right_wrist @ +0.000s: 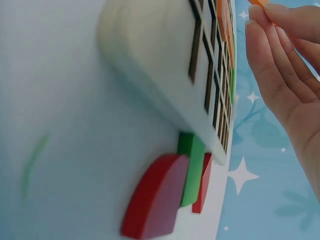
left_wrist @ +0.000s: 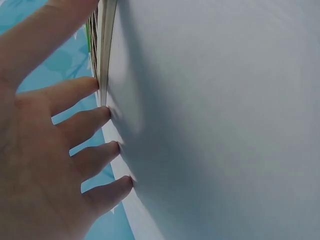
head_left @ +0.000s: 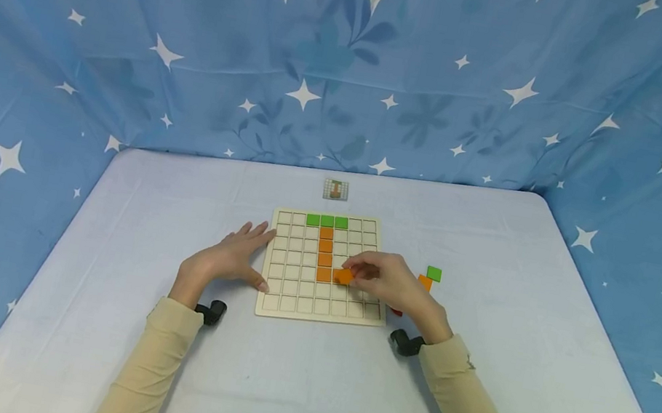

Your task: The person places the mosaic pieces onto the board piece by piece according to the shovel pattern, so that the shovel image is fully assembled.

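Observation:
A pale wooden grid board (head_left: pixel 298 289) lies on the table. Three green tiles (head_left: pixel 327 221) form a row at its far edge, and a column of orange tiles (head_left: pixel 326 244) runs from them toward the near side. My right hand (head_left: pixel 387 279) pinches an orange tile (right_wrist: pixel 260 3) between thumb and fingertips, low over the board beside the column's near end. In the head view, orange shows right under those fingertips. Along the board's left edge, my left hand (head_left: pixel 232 255) has its fingers spread, with fingertips and thumb at the rim (left_wrist: pixel 103 55).
Behind the board lies a small pattern card (head_left: pixel 336 190). To its right, partly behind the right forearm, are loose green (head_left: pixel 434 273) and orange (head_left: pixel 425 282) pieces. Red pieces with a curved side (right_wrist: pixel 155 200) and a green block (right_wrist: pixel 191 172) lie by the board's right edge.

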The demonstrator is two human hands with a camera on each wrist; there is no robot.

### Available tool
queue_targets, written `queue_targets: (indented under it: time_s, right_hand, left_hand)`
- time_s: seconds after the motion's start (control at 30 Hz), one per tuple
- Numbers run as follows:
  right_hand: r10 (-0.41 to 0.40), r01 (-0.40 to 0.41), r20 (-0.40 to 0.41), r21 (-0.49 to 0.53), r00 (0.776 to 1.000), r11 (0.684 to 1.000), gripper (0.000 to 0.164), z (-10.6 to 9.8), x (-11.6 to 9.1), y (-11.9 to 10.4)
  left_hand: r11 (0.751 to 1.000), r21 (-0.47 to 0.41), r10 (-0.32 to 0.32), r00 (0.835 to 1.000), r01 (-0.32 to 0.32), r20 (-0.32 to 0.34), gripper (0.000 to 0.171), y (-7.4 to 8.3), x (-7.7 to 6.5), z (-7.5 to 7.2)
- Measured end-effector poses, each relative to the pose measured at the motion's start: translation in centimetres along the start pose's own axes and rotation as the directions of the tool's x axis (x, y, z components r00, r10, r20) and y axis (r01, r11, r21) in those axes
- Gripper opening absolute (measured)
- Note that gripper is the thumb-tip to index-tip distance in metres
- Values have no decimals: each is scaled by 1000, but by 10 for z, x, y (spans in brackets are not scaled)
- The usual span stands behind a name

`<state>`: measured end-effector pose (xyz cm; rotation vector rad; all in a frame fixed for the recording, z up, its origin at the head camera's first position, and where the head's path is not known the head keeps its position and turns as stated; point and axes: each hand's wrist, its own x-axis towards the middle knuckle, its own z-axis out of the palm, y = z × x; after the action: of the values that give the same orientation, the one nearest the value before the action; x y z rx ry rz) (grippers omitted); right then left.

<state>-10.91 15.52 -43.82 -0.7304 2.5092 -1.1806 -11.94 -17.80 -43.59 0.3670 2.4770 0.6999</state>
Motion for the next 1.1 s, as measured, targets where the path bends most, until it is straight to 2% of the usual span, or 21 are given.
queue_targets:
  time_s: [0.2,0.43,0.8,0.93,1.1]
  right_hand:
    - [-35,35,10,-9,999,999,27,2,6,-4]
    - [-6,6,24,-13,1000,1000,28,6,12,-7]
    - [13,-11,57,-33,998,999,29,13,24,-14]
    - [3,0,60,-56,998,998,26,17,29,-17]
    - [27,-24,68,-51,997,998,25,21,35,-21]
  left_hand:
    - [1000,25,8,1000,-9,24,115,0,2,-2]
    - [1000,28,11,999,-12,50,114,-1,2,-2]
    - [999,43,17,999,-19,52,113,0,2,-2]
    - [999,42,9,999,-11,48,111,3,0,-2]
    - [999,45,-9,999,6,49,111,4,-1,-1]
